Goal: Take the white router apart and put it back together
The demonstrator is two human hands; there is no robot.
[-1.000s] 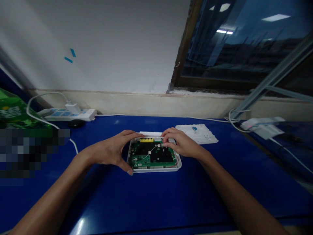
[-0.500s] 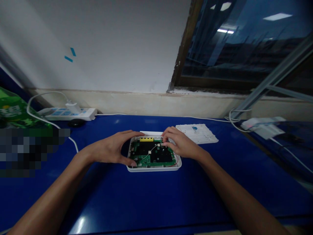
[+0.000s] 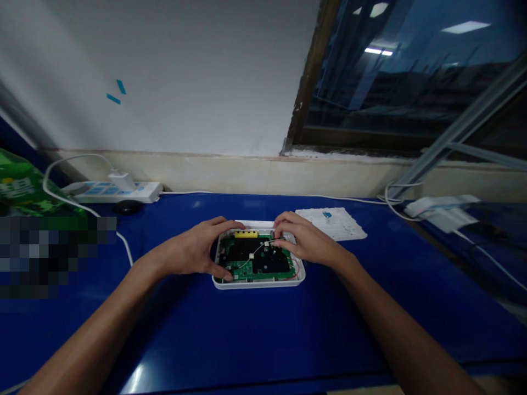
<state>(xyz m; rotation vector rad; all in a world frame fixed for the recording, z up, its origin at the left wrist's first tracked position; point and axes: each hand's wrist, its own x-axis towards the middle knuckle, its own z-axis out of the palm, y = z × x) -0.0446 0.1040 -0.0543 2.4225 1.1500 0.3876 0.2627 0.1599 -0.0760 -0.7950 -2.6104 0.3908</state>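
A white router-like casing (image 3: 259, 285) lies open on the blue table, with a green circuit board (image 3: 244, 271) inside. Black pads cover parts of the board, and a yellow port block (image 3: 246, 234) sits along its far edge. My left hand (image 3: 195, 247) clasps the casing's left end, fingers at the far rim and thumb at the near left corner. At the far right corner, my right hand (image 3: 302, 238) has its fingertips bent in around the end of a thin light wire (image 3: 259, 249), which crosses the board. The exact contact of those fingertips is partly hidden.
A white ridged panel (image 3: 341, 224) lies behind my right hand. At the back left are a power strip (image 3: 146, 192) with a plugged-in white adapter, a black rounded object (image 3: 127, 207) and a green bag (image 3: 24, 186). Another white power strip (image 3: 444, 211) with cables lies right.
My left thumb has shifted slightly along the near left corner of the casing. The right hand stays over the same corner with its fingers slightly adjusted.
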